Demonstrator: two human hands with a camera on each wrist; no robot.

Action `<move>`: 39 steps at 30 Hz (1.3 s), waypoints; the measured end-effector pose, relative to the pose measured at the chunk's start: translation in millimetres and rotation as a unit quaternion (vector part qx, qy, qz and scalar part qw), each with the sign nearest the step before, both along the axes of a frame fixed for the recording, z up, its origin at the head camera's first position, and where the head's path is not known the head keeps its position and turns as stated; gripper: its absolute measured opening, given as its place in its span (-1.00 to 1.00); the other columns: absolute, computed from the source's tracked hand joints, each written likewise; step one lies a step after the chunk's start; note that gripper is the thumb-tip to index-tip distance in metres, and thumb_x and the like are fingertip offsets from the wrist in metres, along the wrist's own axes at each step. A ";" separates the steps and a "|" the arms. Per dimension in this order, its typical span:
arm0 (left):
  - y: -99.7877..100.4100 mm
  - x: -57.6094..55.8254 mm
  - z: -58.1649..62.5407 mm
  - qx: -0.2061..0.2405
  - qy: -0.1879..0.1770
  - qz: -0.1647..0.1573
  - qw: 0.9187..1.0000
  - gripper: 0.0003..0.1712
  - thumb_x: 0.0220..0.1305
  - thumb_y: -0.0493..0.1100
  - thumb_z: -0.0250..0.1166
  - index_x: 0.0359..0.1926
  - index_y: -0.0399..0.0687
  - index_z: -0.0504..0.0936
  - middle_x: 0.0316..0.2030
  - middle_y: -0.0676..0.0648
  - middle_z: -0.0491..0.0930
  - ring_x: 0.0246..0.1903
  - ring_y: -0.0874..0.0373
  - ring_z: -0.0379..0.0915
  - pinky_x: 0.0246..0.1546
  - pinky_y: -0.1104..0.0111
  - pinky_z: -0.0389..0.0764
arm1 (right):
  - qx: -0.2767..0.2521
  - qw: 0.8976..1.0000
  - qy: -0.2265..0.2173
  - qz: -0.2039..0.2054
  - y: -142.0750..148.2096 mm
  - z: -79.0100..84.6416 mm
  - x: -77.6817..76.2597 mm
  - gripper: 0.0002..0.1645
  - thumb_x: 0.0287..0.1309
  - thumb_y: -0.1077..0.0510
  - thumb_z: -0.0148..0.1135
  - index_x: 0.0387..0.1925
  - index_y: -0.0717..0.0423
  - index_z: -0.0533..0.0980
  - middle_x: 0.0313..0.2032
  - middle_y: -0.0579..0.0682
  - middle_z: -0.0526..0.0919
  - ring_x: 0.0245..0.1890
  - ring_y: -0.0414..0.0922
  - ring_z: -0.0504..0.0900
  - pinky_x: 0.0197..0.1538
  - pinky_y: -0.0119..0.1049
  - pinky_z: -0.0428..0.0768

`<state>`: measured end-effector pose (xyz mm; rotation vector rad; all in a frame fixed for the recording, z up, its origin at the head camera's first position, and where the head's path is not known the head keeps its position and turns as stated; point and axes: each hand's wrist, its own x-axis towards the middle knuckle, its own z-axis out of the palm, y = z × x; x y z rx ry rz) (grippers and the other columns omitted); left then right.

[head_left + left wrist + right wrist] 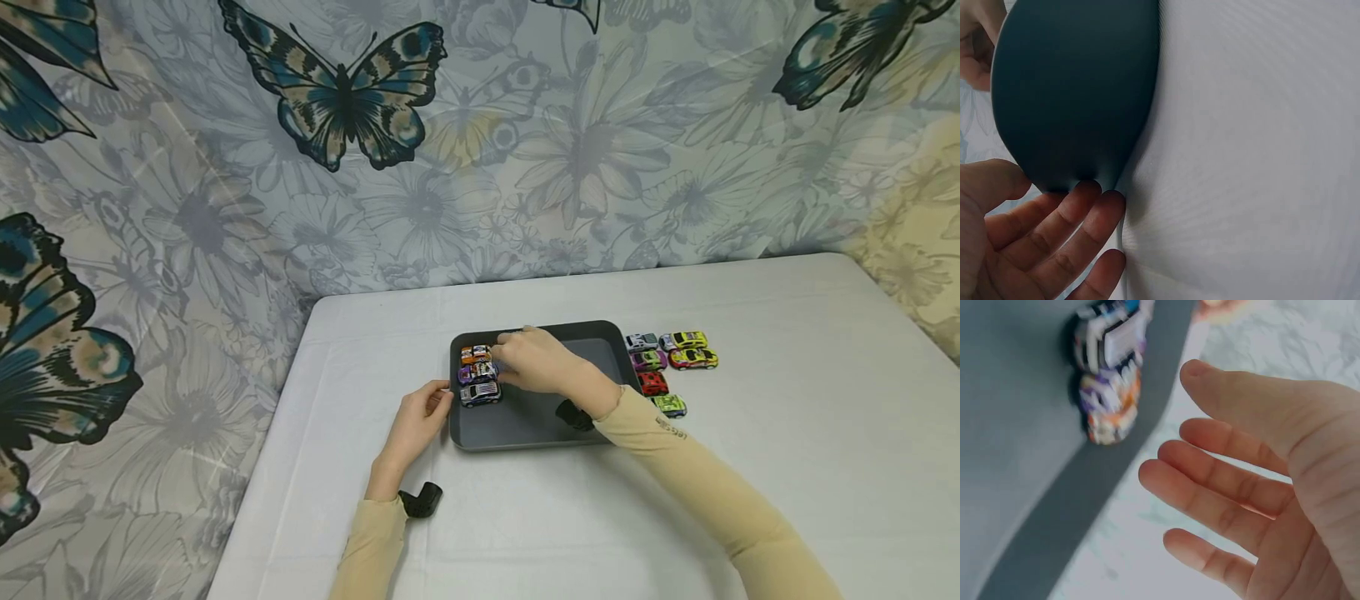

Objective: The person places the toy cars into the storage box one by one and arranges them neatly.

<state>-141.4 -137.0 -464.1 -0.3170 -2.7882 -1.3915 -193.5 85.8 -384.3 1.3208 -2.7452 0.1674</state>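
Observation:
My left hand [420,417] is at the left edge of a dark grey tray [547,429]. In the left wrist view its relaxed fingertips [1088,187] touch the tray's outer wall [1079,94], the thumb near the rim. Over the tray's upper left part reaches my right hand [536,362], its fingers loosely spread and holding nothing in the right wrist view. Beside those fingers, along the tray's left side, stand an orange toy car [476,354], a purple one [477,372] and a silver-black one [480,393]. They look blurred in the right wrist view.
Right of the tray sit several more toy cars: a silver one [641,342], a magenta one [648,360], a red one [653,383], a lime one [670,406] and two yellow ones [693,358]. A white cloth covers the table [787,400]. Behind hangs butterfly-patterned fabric [480,200].

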 end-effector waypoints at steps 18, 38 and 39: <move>-0.8 0.7 0.9 -0.005 -0.001 0.000 1.000 -0.69 0.33 -0.20 0.12 0.01 -0.31 0.54 -0.36 -0.08 0.61 -0.40 0.20 0.51 -0.31 0.34 0.55 | -0.094 0.993 -0.001 -0.066 109.8 19.0 -0.1 -0.77 -0.05 0.25 0.40 -0.28 0.20 0.60 -0.33 0.02 0.62 -0.39 -0.07 0.60 -0.26 -0.10 0.48; 1.3 0.5 -0.7 0.001 0.000 0.004 1.000 -0.69 0.33 -0.20 0.13 0.00 -0.30 0.55 -0.39 -0.07 0.61 -0.44 0.22 0.49 -0.36 0.38 0.54 | -0.106 0.980 -0.016 -0.167 222.7 -6.5 16.7 -0.76 -0.17 0.39 0.38 -0.34 0.31 0.58 -0.39 0.09 0.60 -0.43 0.02 0.59 -0.34 -0.07 0.53; 1.3 0.5 -1.1 -0.001 -0.001 0.004 1.000 -0.69 0.33 -0.20 0.13 0.00 -0.30 0.55 -0.38 -0.07 0.61 -0.44 0.23 0.48 -0.37 0.38 0.54 | -0.101 0.980 -0.019 -0.173 226.8 -9.1 17.2 -0.76 -0.18 0.40 0.38 -0.34 0.31 0.58 -0.39 0.09 0.60 -0.41 0.04 0.59 -0.33 -0.05 0.52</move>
